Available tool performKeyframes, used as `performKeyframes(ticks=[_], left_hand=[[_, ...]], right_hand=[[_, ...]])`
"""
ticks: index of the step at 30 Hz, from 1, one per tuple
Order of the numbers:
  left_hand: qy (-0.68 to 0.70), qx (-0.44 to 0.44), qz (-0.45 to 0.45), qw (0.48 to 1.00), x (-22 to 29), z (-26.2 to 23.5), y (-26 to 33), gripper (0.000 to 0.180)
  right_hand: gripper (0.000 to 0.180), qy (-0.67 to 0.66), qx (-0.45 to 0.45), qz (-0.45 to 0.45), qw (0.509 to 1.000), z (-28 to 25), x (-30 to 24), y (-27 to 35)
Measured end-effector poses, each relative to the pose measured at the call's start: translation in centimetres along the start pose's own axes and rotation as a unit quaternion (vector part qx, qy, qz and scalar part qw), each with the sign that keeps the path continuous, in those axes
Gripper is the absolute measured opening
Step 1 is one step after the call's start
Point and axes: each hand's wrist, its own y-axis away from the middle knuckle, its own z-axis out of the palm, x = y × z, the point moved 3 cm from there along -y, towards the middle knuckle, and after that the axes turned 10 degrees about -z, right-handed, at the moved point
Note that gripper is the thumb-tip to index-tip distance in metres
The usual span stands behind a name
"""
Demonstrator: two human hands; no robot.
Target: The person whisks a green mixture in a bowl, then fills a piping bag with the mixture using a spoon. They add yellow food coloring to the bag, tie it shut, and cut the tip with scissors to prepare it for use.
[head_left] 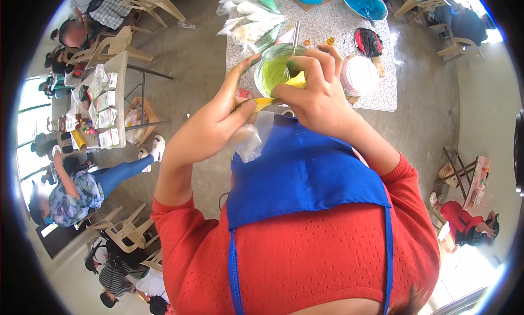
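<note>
Both my hands are raised in front of the apron, at the near rim of a bowl (257,77) of yellow-green cream (274,73). My left hand (221,116) pinches a narrow yellow piece (265,103) beside its thumb. A clear plastic bag (252,143) hangs below these fingers. My right hand (319,88) is bent over the bowl's right side, fingers curled around something yellow (297,80). Whether both yellow parts belong to one thing, I cannot tell. A metal handle (296,36) slants up out of the bowl.
Filled piping bags (254,28) lie on the speckled table (327,28) at the far left. A blue bowl (364,3) stands far right, near a red-and-black cloth (368,42) and a round pale pink thing (360,76). People, chairs (114,45) and another table (126,80) are around.
</note>
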Motion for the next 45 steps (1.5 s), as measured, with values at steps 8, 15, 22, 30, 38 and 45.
performKeyframes(ticks=[8, 15, 22, 30, 38, 45], left_hand=[[-0.028, -0.024, 0.001, 0.999, -0.1, 0.4, 0.7, 0.065], [-0.04, -0.025, 0.016, 0.999, 0.0, 0.7, 0.3, 0.06], [-0.125, -0.019, -0.014, 0.992, -3.1, -0.8, -3.4, 0.039], [-0.075, -0.036, -0.065, 0.994, -7.0, 0.8, -9.5, 0.032], [0.063, 0.047, -0.083, 0.993, -9.0, -2.7, -10.8, 0.029], [0.203, 0.134, -0.084, 0.966, -8.3, -3.1, -10.7, 0.027]], right_hand=[[0.02, -0.008, -0.037, -0.015, 0.999, -1.2, 0.7, 1.7], [0.022, -0.008, -0.045, 0.004, 0.999, -1.3, 1.1, 2.3], [0.025, 0.067, -0.016, 0.059, 0.996, 1.0, 1.9, 2.8], [0.025, 0.047, -0.063, 0.114, 0.99, 4.3, 2.3, 5.5], [0.026, 0.078, -0.061, 0.272, 0.957, 4.0, 13.5, 7.4], [0.018, 0.077, -0.316, 0.257, 0.91, 13.9, 28.9, 11.1]])
